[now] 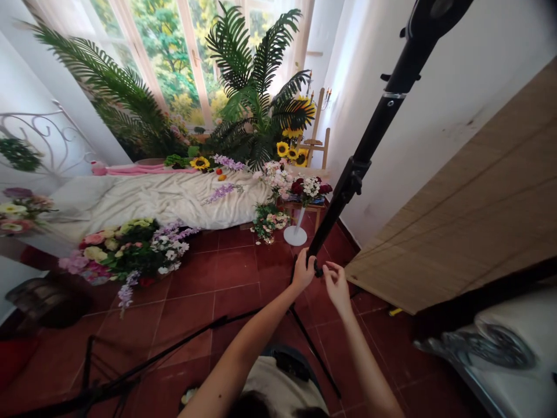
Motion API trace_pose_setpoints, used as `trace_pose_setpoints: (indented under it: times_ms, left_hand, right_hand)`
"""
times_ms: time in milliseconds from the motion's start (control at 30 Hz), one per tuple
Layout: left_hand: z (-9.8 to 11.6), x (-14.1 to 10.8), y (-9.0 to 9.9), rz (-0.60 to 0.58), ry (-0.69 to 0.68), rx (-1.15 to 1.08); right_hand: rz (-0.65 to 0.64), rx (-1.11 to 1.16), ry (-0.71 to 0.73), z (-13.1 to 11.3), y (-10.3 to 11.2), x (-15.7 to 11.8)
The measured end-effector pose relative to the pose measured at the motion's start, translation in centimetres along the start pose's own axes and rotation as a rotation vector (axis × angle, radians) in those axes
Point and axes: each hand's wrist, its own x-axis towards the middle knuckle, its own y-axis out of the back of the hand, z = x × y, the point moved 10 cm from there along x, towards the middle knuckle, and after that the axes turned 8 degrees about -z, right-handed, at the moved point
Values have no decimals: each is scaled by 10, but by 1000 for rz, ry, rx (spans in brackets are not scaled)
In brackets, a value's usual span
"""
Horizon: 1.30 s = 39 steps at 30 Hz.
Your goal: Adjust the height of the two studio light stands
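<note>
A tall black stand (333,217) with telescoping sections rises from the floor and leans toward the upper right. My left hand (303,271) is wrapped around its lower pole, just above where the legs spread. A small black tightening knob (319,269) sticks out from the pole beside that grip. Against the knob's right side my right hand (337,284) is pinched, with thumb and index finger close together at it. One stand leg (317,348) shows between my forearms. Higher on the pole sits a second clamp (357,177).
A cream-draped bed (165,197) and flower arrangements (126,249) stand ahead, under a window with palm fronds (256,87). A white pedestal (296,235) is just beyond the stand. To the right are a wooden panel (470,203) and ornate furniture (491,348). Another black stand (161,354) crosses the lower left.
</note>
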Motion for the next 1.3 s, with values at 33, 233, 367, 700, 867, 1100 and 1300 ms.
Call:
trace_pose_setpoints:
  times_ms: [33,233,367,700,867,1100,1300]
  left_hand:
    - [-1,0,0,-5,0,0]
    - [-2,1,0,-10,7,10]
    - [-2,0,0,-4,11,0]
    - [0,0,-1,-16,-5,12]
    - [-1,1,-1,-21,-22,23]
    - [-4,1,-1,-20,-28,28]
    - [-8,3,-2,-20,-54,51]
  right_hand:
    - [-14,56,-33,7,-5,1]
    - [-7,491,-248,39,-27,-4]
    - [-9,526,-289,52,-38,-18]
    - [-122,77,-177,31,-36,-28]
    - [10,-212,-148,17,-11,-12]
    - [-55,-139,-228,15,-22,-7]
    - [-134,346,-358,35,-48,-9]
